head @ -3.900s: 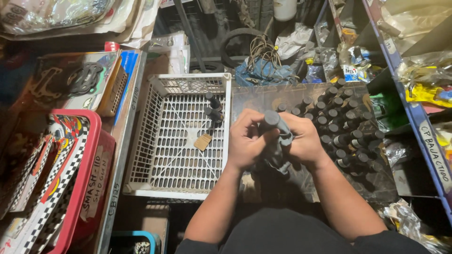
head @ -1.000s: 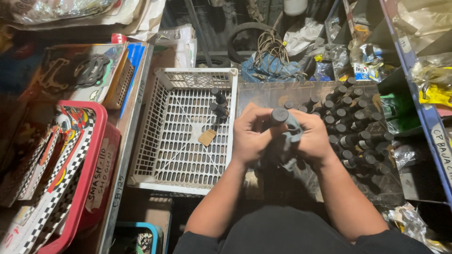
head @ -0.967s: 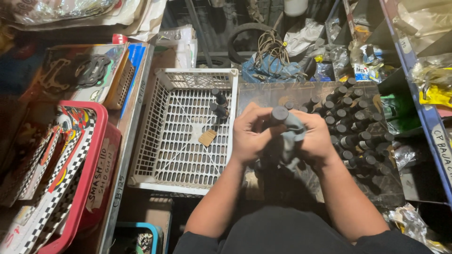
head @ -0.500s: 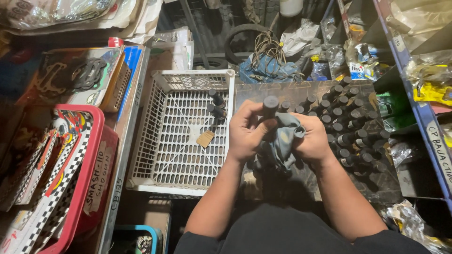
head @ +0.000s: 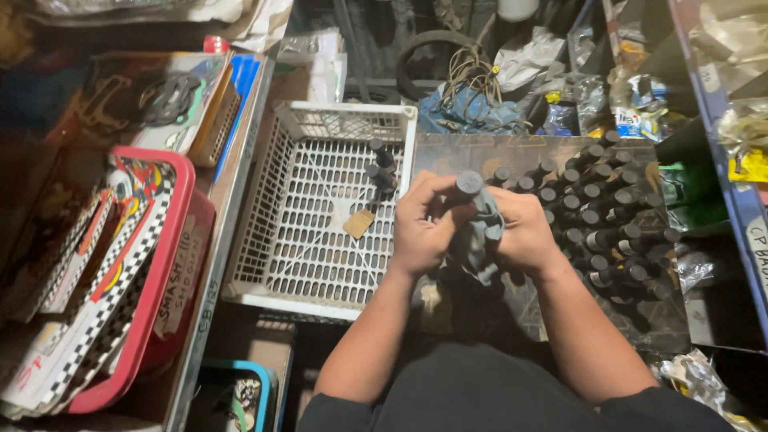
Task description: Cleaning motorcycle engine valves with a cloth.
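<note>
Both hands meet over the middle of the scene. My left hand (head: 422,225) is closed around a small dark bottle with a round grey cap (head: 469,183) that sticks up between the hands. My right hand (head: 524,230) presses a grey cloth (head: 478,244) against the bottle's body, and the cloth hangs down below the fingers. To the right stand several similar dark capped bottles (head: 602,216) in a shallow box. A white plastic crate (head: 316,216) lies to the left of my hands, with a few of the same bottles (head: 381,168) at its far right corner.
A small brown card (head: 359,223) lies in the crate. A red-rimmed tray with checkered packets (head: 112,280) sits at the left, beside a metal shelf edge (head: 214,264). Wires and blue plastic (head: 468,104) clutter the back. A blue shelf upright (head: 732,176) stands at the right.
My hands have stayed in the same spot, working the cloth around the bottle. The cloth has shifted lower and the cap shows more clearly above my fingers.
</note>
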